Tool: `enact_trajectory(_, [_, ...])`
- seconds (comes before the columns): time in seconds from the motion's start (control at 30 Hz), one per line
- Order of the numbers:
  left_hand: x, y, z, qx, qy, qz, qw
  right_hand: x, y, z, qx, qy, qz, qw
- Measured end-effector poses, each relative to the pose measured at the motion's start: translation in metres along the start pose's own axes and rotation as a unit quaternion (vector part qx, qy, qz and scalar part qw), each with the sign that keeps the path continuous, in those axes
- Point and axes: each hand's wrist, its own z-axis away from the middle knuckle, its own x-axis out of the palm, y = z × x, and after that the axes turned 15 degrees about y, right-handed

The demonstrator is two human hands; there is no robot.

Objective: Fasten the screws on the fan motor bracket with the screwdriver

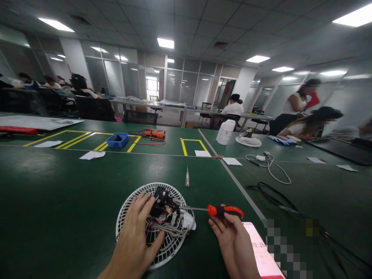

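Across the partly hidden grille (172, 246), left hand (136, 228) lies spread; right hand (232, 239) pinches screwdriver (217, 210).

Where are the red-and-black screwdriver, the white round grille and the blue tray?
Red-and-black screwdriver (213, 210): head view, red front end of the handle.
White round grille (172, 248): head view, bare slats at the lower right.
Blue tray (117, 144): head view, front wall.

"What lies beneath our left fingers (147, 211)?"
"A round white grille (172, 246), flat, bearing a black mechanism (161, 197) and looped grey cable (174, 231)."
"Our screwdriver (212, 210)?"
"Red-and-black, held in our right fingers (216, 228), shaft pointing at the mechanism."
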Motion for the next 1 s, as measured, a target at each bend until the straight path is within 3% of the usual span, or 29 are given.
enact_trajectory(0.2, [0.000,0.000,0.001,-0.001,-0.027,-0.004,1.000,-0.004,0.007,-0.005,-0.023,-0.027,0.037,0.999])
enact_trajectory(0.4, [0.001,0.000,0.004,0.006,0.003,0.006,1.000,0.001,0.000,0.003,-0.001,0.025,0.008,1.000])
enact_trajectory(0.53, [0.002,0.000,0.002,0.030,0.035,0.019,0.999,0.001,-0.004,0.003,0.017,-0.008,-0.025,0.999])
enact_trajectory(0.77, [0.001,0.002,0.000,0.058,0.049,0.013,0.997,-0.003,0.005,-0.002,-0.024,-0.002,0.047,0.999])
enact_trajectory(1.0, [0.002,0.002,0.000,0.059,0.046,0.008,0.997,0.002,-0.005,0.003,0.019,0.006,0.007,1.000])
